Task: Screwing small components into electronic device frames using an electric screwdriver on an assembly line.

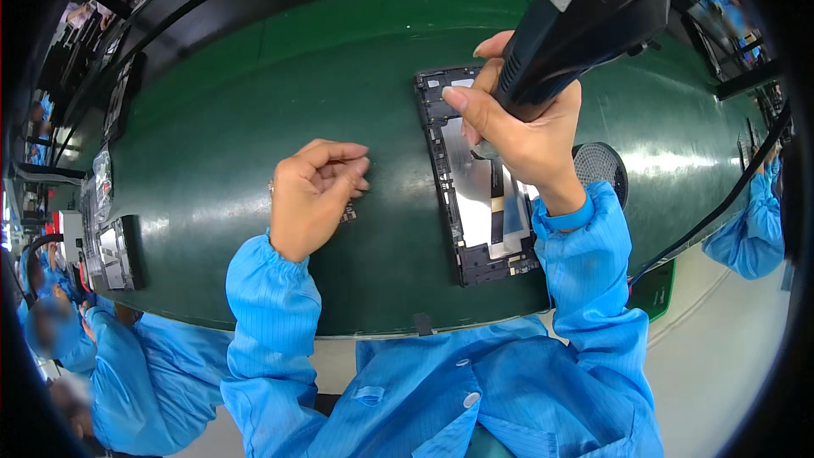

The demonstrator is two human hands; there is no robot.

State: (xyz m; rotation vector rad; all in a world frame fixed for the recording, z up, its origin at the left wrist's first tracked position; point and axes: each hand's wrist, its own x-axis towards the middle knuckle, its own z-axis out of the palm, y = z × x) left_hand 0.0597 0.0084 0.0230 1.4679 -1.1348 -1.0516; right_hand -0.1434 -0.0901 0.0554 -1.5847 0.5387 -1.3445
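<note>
My right hand point(530, 131) grips a bulky black powered hand tool point(577, 34), its tapered end pointing down between thumb and fingers. A grey tip point(485, 150) shows below the hand, above an opened tablet-like device point(452, 195). That device has a black frame, silver metal plates and a dark ribbon strip; my right hand and forearm cover part of it. To its left, my left hand point(318, 191) hovers over the green table with thumb and fingers drawn together. What they pinch, if anything, is hidden. A small part with metallic spots point(348, 212) peeks out beside that hand.
A round grey perforated object point(600, 171) sits right of the device, partly behind my right forearm. More flat devices point(114, 254) and a clear plastic bag point(103, 182) lie at the table's left end. A black cable point(721, 203) curves along the right. Co-workers in blue sit on both sides.
</note>
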